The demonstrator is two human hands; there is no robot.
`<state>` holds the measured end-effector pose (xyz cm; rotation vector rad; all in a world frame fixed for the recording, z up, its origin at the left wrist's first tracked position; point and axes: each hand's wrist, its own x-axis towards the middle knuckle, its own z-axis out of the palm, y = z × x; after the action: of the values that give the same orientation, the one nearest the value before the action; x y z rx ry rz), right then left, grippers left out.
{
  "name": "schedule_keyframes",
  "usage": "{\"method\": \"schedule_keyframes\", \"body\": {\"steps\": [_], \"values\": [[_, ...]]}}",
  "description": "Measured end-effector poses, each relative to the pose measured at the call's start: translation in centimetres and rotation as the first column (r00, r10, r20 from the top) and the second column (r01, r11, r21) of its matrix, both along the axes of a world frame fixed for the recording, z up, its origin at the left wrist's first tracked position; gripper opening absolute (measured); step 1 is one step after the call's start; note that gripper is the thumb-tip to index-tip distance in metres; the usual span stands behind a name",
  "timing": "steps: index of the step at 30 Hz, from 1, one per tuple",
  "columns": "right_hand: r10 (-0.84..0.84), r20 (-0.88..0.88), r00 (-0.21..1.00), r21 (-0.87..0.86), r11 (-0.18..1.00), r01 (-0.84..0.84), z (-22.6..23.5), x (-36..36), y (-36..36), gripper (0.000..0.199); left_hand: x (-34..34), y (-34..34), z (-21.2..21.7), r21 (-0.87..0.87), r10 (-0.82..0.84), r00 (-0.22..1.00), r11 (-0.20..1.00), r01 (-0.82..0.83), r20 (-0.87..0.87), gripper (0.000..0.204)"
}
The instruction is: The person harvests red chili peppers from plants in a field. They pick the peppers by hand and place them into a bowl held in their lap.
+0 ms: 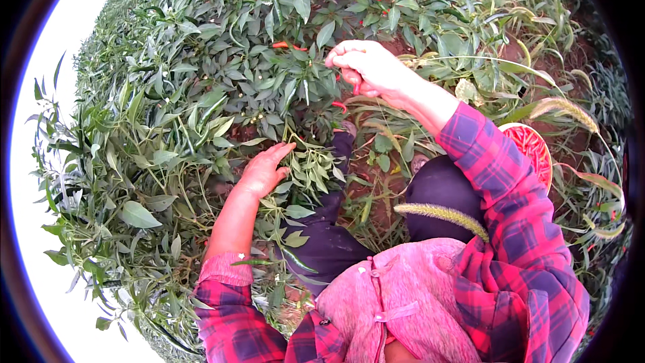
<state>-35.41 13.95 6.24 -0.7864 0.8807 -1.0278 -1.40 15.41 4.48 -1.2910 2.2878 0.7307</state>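
Observation:
My right hand (376, 70) is closed, its fingertips pinched at the edge of the pepper plant's leaves. A red chili pepper (356, 85) shows beneath the curled fingers; how many are in the palm I cannot tell. Lower and to the left, my left hand (263, 169) lies open against a leafy pepper branch (312, 168), fingers stretched to the right. Near my right hand, another red chili (340, 105) hangs low on the plant. An orange-red chili (281, 45) shows among the leaves to its left.
A round container (551, 173) of red chilies (527, 144) stands beyond my right forearm, partly hidden by the sleeve. Dense pepper plants (181, 54) with green chilies fill the left and far side. Grass with bristly seed heads (568, 109) grows at right; one seed head (440, 214) crosses before my knee.

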Motion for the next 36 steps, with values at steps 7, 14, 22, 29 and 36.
{"method": "schedule_keyframes", "body": {"steps": [7, 14, 22, 29, 36], "values": [[-0.348, -0.745, 0.568, -0.503, 0.854, -0.137, 2.0, 5.4, -12.2, 0.022, -2.1, 1.1, -0.2, -0.126, -0.028, 0.999, 0.992, 0.024, -0.032, 0.062], [-0.216, -0.954, 0.210, -0.272, 0.916, -0.295, -2.8, 9.9, -15.0, 0.014, -1.7, 2.1, -0.6, -0.100, 0.161, 0.966, 0.978, -0.184, -0.202, 0.059], [-0.333, -0.790, 0.515, -0.514, 0.817, -0.260, -6.4, 8.2, -15.9, 0.021, -1.5, 1.6, -0.3, -0.045, 0.197, 0.928, 0.974, -0.222, -0.318, 0.060], [0.095, -0.306, 0.947, -0.130, 0.982, -0.140, -9.6, 6.2, -15.5, 0.025, -1.6, 2.0, -0.4, -0.153, 0.116, 0.962, 0.976, -0.157, -0.245, 0.065], [-0.050, 0.183, 0.982, -0.107, 0.992, 0.070, -3.9, -0.3, -10.4, 0.029, -1.5, 0.7, -1.1, -0.140, 0.369, 0.813, 0.870, -0.472, -0.450, 0.017]]}}
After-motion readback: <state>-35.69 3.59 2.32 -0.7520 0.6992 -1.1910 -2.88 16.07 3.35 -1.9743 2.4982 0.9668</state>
